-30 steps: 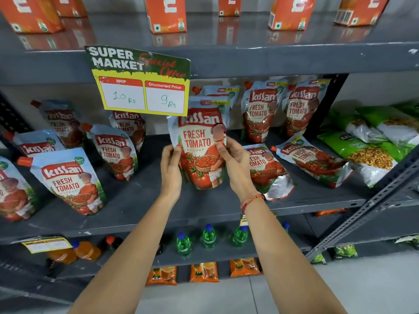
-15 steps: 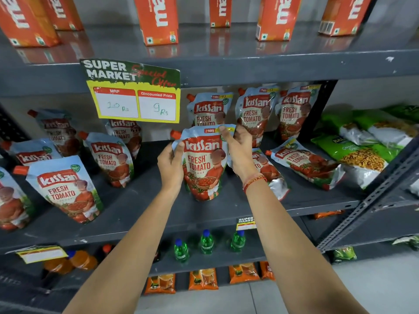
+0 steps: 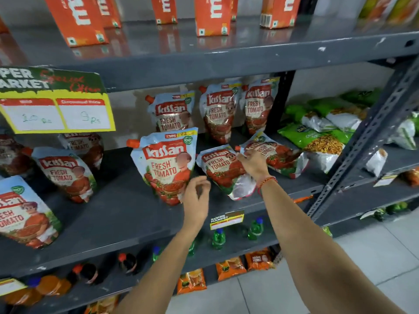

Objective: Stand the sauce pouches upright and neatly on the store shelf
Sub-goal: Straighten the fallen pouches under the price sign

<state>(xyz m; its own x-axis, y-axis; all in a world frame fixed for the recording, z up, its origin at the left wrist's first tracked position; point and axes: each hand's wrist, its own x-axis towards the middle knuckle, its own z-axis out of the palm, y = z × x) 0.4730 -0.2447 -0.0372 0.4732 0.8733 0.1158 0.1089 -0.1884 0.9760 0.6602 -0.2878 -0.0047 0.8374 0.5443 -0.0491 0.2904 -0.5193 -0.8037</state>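
On the grey middle shelf point(image 3: 124, 200) a Kissan tomato sauce pouch point(image 3: 166, 164) stands upright near the front. My left hand point(image 3: 196, 196) hovers just off its lower right corner, fingers apart and holding nothing. To its right, two pouches lie flat: one point(image 3: 217, 171) beside the upright pouch and one point(image 3: 281, 155) further right. My right hand point(image 3: 252, 163) rests on top of them, fingers spread where their top corners meet. Three more pouches point(image 3: 218, 112) stand along the back wall. Several others point(image 3: 65, 173) lean at the left.
A yellow price sign point(image 3: 56, 103) hangs from the upper shelf edge at left. Orange cartons point(image 3: 210, 14) stand on the shelf above. Green snack bags point(image 3: 317, 137) lie right of the black upright, behind a slanted metal brace point(image 3: 362, 141). Bottles point(image 3: 218, 237) sit on the shelf below.
Both hands let go of the pouch they held; it now stands alone. My right hand moved right onto the lying pouches, and my left hand dropped to the standing pouch's lower corner.
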